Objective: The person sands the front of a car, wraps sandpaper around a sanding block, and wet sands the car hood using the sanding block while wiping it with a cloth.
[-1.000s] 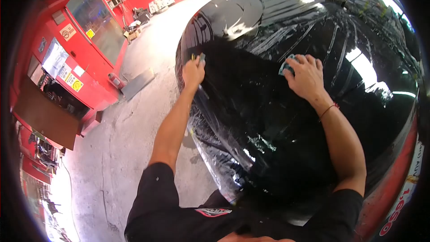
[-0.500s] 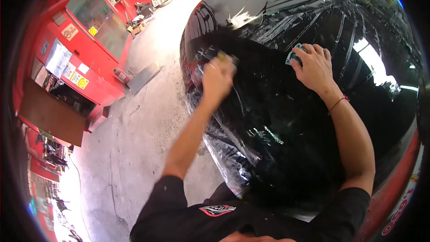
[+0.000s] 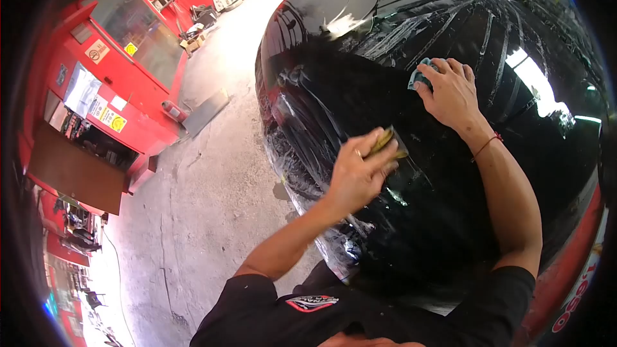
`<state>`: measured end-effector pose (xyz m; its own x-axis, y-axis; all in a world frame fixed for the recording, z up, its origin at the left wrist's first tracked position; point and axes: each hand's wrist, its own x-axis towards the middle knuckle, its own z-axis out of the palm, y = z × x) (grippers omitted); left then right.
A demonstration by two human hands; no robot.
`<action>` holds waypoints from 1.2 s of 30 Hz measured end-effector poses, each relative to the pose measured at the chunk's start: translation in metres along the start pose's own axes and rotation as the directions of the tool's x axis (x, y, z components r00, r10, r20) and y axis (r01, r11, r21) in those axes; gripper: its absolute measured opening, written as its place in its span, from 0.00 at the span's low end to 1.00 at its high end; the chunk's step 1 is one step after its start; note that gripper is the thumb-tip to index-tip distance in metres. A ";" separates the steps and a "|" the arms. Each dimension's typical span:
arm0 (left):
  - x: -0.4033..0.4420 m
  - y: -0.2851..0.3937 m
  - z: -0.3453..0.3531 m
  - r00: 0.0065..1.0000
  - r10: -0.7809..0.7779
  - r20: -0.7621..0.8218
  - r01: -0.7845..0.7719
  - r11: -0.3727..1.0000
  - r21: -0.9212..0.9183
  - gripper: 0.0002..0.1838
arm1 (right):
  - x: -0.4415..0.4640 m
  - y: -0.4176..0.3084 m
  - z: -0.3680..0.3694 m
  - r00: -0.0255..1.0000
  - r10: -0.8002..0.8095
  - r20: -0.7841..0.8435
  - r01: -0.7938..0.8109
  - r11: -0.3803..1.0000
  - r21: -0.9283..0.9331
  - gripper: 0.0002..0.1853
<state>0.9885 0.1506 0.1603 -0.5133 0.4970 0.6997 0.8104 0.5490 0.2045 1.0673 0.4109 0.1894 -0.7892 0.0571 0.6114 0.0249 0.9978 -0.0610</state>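
A glossy black car body (image 3: pixel 437 231) curves below both arms, with whitish streaks and smears over parts of it. My left hand (image 3: pixel 361 173) is closed around a yellow-and-dark sponge (image 3: pixel 391 142), which is at the black surface near the middle of the view. Farther up and to the right, my right hand (image 3: pixel 453 95) rests against the same surface with bent fingers. Between its thumb and fingers is a bunched blue-green cloth (image 3: pixel 419 76). The palm sides of both hands are hidden.
Along the car's left side runs a concrete floor (image 3: pixel 199 186). A red wall with a glass door (image 3: pixel 138 26), a fire extinguisher (image 3: pixel 173 111) and a dark flat panel (image 3: pixel 205 114) stand beyond it. A brown board (image 3: pixel 77 166) leans out from the wall.
My left hand has swept right and nearer to me across the black panel, with the sponge in it. My right hand and the cloth have stayed nearly in place.
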 end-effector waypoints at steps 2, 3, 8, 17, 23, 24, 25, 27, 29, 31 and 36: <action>-0.004 0.006 0.004 0.986 0.166 -0.024 -0.167 0.985 -0.051 0.15 | -0.004 -0.003 -0.001 1.000 0.007 0.021 -0.007 1.000 0.003 0.18; 0.024 -0.034 0.004 0.978 -0.202 0.056 0.205 0.978 -0.051 0.12 | -0.001 -0.001 -0.004 1.000 0.006 0.021 -0.006 1.000 0.005 0.18; 0.047 -0.130 0.042 0.925 -0.336 -0.178 0.341 0.940 0.001 0.16 | 0.001 -0.001 -0.005 0.999 0.004 0.052 -0.005 1.000 0.023 0.17; 0.060 -0.101 0.023 0.900 -0.429 0.081 0.429 0.903 0.016 0.13 | 0.000 -0.004 0.001 0.999 -0.009 -0.032 0.008 1.000 -0.014 0.17; -0.026 0.008 0.022 0.985 -0.155 -0.076 0.144 0.981 -0.129 0.15 | 0.003 -0.003 -0.001 1.000 0.005 0.002 -0.005 1.000 -0.009 0.17; -0.028 0.008 0.015 0.990 -0.139 -0.005 0.137 0.978 -0.157 0.16 | -0.002 -0.003 0.003 1.000 -0.004 0.016 0.004 1.000 -0.002 0.17; -0.023 0.001 0.008 0.992 -0.112 0.049 0.120 0.975 -0.188 0.16 | -0.002 0.000 0.004 1.000 -0.024 -0.005 0.024 1.000 -0.016 0.17; 0.016 -0.068 0.020 0.990 -0.097 0.099 0.076 0.977 0.197 0.19 | 0.000 0.000 0.004 0.999 -0.035 -0.032 0.034 0.999 -0.032 0.17; 0.054 -0.118 0.029 0.909 -0.399 -0.123 0.401 0.916 -0.012 0.14 | 0.003 -0.001 -0.001 1.000 -0.020 0.007 0.020 0.999 -0.025 0.18; 0.053 -0.119 0.034 0.922 -0.372 -0.108 0.371 0.928 -0.032 0.15 | 0.005 -0.001 -0.005 1.000 -0.025 -0.002 0.025 0.999 -0.048 0.18; -0.058 0.010 0.002 0.989 -0.130 -0.071 0.114 0.974 -0.194 0.18 | 0.003 -0.004 -0.004 0.999 -0.033 0.006 0.033 0.999 -0.035 0.18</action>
<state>1.0260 0.1287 0.1205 -0.5930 0.3729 0.7137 0.7859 0.4612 0.4120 1.0670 0.4072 0.1944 -0.7933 0.0238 0.6084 0.0202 0.9997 -0.0128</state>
